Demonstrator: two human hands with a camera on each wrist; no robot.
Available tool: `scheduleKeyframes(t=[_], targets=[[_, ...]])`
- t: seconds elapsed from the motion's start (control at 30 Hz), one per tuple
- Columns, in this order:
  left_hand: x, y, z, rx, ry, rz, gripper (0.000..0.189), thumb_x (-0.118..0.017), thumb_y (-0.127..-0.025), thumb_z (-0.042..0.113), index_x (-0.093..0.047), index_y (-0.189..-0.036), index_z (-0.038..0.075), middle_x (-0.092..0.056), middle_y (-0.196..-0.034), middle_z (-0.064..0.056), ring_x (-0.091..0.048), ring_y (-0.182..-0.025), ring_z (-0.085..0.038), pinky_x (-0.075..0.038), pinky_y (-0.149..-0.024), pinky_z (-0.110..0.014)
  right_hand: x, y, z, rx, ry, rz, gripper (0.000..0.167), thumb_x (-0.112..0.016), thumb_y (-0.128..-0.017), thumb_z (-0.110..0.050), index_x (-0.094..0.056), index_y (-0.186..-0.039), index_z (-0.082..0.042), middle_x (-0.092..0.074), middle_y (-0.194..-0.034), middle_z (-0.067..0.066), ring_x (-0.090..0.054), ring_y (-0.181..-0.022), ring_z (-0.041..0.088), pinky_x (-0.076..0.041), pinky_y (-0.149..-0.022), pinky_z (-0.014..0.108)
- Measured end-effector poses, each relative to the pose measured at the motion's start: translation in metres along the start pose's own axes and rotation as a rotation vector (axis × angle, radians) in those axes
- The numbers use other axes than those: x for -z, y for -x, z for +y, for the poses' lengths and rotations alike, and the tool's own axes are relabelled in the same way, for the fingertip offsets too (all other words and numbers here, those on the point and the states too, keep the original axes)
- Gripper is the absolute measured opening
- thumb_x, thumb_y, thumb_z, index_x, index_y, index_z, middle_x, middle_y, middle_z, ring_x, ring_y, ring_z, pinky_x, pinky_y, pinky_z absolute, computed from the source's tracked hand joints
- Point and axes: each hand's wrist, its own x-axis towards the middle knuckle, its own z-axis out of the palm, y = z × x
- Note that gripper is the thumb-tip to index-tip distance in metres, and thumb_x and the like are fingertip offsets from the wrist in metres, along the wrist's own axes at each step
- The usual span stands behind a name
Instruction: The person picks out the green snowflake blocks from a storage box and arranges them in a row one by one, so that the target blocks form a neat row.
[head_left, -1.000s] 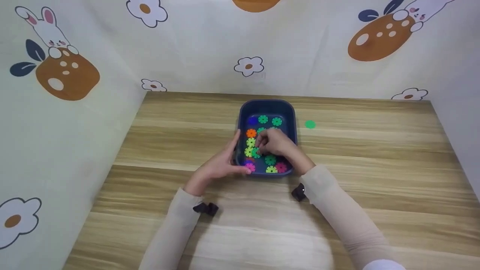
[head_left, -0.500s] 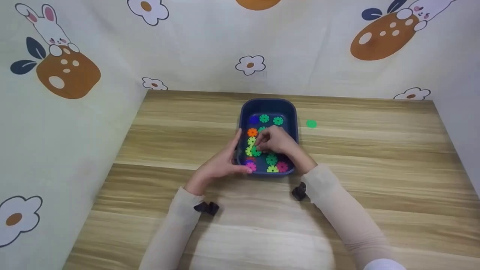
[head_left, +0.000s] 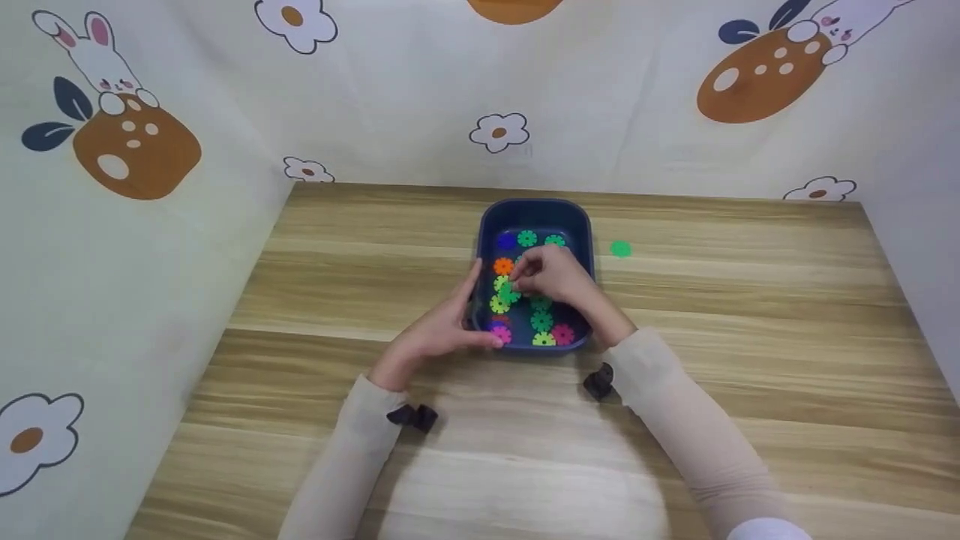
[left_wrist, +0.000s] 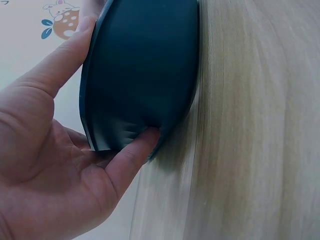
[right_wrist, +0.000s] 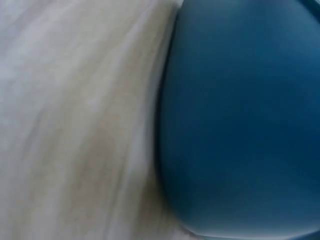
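Observation:
A dark blue plastic box [head_left: 534,214] stands on the table with several coloured, notched plastic discs inside. My left hand [head_left: 442,326] holds its near left corner, the thumb at the near side and the fingers along the left wall. In the left wrist view, fingers of that hand [left_wrist: 55,150] lie against the box wall [left_wrist: 145,60]. My right hand [head_left: 555,274] is over the box, its fingertips pinching a green notched disc [head_left: 509,293]. Yellow discs [head_left: 499,304] and an orange disc [head_left: 503,266] lie beside it. In the right wrist view only the box's outer wall [right_wrist: 240,115] and wood show.
A lone green disc [head_left: 620,248] lies on the wooden table [head_left: 750,315], right of the box. Pink discs [head_left: 562,334] are at the box's near end. Patterned cloth [head_left: 405,90] stands behind and to the left. Both wrists carry small black devices [head_left: 598,382].
My right hand has risen slightly toward the box's far end, and the pinched green disc has moved up with it, uncovering a yellow disc. My left hand keeps its hold on the box.

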Motion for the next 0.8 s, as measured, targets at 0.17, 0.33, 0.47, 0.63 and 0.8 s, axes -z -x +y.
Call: scheduleKeyframes(t=[0.17,0.33,0.47,0.63,0.8], targets=[[0.0,0.0,-0.001,-0.001,0.009,0.001,0.123,-0.082,-0.082,0.02,0.013,-0.16,0.024,0.009,-0.169,-0.005,-0.012,-0.155,-0.028,-0.016,-0.127,-0.045,0.005,0.001,-0.004,0.006,-0.013,0.028,0.009,-0.075,-0.088,-0.008,-0.075,-0.094,-0.002,-0.074,-0.088,0.01,-0.066,-0.07,0.01,-0.059,-0.068,0.024],[-0.001,0.0,-0.002,0.0,0.011,0.002,0.124,-0.083,-0.081,0.021,0.012,-0.16,0.025,0.008,-0.169,-0.006,-0.014,-0.154,-0.029,-0.018,-0.126,-0.045,0.013,0.002,-0.007,0.042,-0.043,0.064,0.01,-0.075,-0.088,-0.006,-0.074,-0.095,0.001,-0.075,-0.091,0.015,-0.068,-0.07,0.01,-0.061,-0.069,0.026],[-0.001,0.0,-0.002,-0.011,0.021,0.0,0.125,-0.084,-0.081,0.02,0.012,-0.16,0.023,0.009,-0.169,-0.008,-0.011,-0.155,-0.028,-0.015,-0.127,-0.044,0.022,0.004,-0.009,0.063,-0.064,0.078,0.012,-0.074,-0.088,-0.004,-0.074,-0.097,0.003,-0.075,-0.092,0.017,-0.069,-0.072,0.01,-0.061,-0.07,0.026],[-0.001,-0.001,-0.003,-0.007,0.014,0.004,0.123,-0.083,-0.082,0.019,0.012,-0.16,0.024,0.009,-0.169,-0.008,-0.009,-0.155,-0.029,-0.013,-0.127,-0.046,0.035,0.007,-0.01,0.057,-0.117,0.096,0.015,-0.073,-0.089,-0.005,-0.072,-0.1,0.005,-0.073,-0.089,0.015,-0.068,-0.073,0.011,-0.061,-0.07,0.025],[-0.001,-0.001,-0.002,0.005,0.009,0.011,0.123,-0.083,-0.081,0.02,0.012,-0.16,0.026,0.008,-0.169,-0.007,-0.007,-0.156,-0.029,-0.012,-0.127,-0.046,0.049,0.01,-0.008,0.023,-0.185,0.129,0.018,-0.071,-0.091,-0.004,-0.07,-0.104,0.008,-0.069,-0.083,0.003,-0.067,-0.072,0.007,-0.06,-0.071,0.022]])
